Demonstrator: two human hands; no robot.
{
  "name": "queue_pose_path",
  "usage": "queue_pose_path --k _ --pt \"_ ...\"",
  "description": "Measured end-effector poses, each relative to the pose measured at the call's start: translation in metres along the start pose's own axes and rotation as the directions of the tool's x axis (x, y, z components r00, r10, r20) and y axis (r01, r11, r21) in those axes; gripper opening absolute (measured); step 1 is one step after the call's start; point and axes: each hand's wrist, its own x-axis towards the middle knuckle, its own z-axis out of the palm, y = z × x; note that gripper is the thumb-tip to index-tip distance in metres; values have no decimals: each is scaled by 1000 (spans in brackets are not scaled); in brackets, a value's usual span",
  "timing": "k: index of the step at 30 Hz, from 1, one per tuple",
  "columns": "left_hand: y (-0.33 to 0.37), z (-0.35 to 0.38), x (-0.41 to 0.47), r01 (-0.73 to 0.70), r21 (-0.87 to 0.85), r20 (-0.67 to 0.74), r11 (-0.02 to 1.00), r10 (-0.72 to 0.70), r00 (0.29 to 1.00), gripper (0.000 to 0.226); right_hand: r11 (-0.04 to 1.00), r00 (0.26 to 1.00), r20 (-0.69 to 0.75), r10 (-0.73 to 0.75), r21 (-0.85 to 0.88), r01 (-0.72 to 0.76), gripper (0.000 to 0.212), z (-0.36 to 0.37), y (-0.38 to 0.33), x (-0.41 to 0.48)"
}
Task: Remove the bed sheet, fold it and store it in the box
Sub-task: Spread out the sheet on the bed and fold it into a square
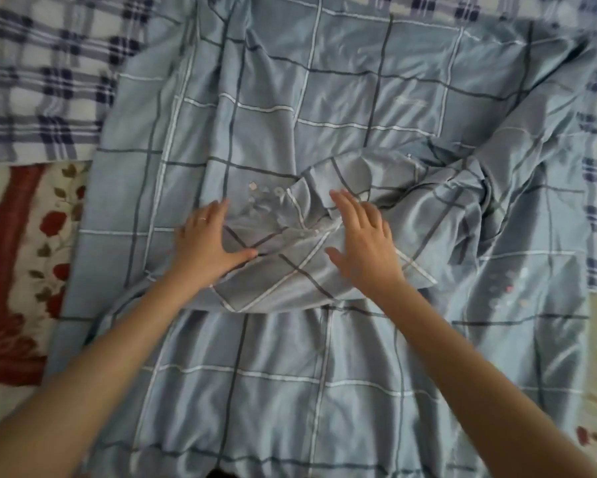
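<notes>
— Though rumpled toward the right, found the sheet [324, 98] spread wide across the view, blue-grey with dark and white lines.
— Folded anywhere?
— Turned back on itself in the middle. Formed a loose flap [290, 281] there, with its lines slanting across the squares beneath. Bunched into deep creases just right of that.
— Gripped by either hand?
— Gripped by neither. Pressed flat by the left hand [204, 243] at the flap's left edge, with fingers straight and together and the thumb stretched rightward along a crease. Noticed a thin ring [203, 219] on one finger. Pressed from above by the right hand [362, 243], laid flat on the flap, fingers straight and slightly spread, thumb out to the left. Pinched nothing, curled round nothing.
— Touching each other?
— Near, yet apart, with a strip of flap between. Joined to bare forearms [124, 339] stretching from the bottom corners.
— And around the sheet?
— Saw a checked blanket [48, 81], white and navy, past its edges along the top and both upper sides. Spotted a flowered cover [31, 253] beside its lower left edge, cream with red blooms and a red band.
</notes>
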Motion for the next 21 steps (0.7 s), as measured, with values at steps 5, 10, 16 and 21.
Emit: queue_pose_path --k 5,10,16,21 --pt "-28 3 2 37 -8 171 999 -35 985 71 847 902 416 -116 -433 309 127 6 -20 83" --pt "-9 30 -60 -472 92 -348 877 472 810 11 596 788 350 -506 -518 613 22 13 -21 72" --pt "0 72 -144 -688 107 -145 717 696 703 15 581 697 214 -684 -419 698 29 28 42 -40" --pt "11 80 -178 -576 -74 -58 814 573 817 32 674 818 289 -498 -465 575 94 34 52 -84"
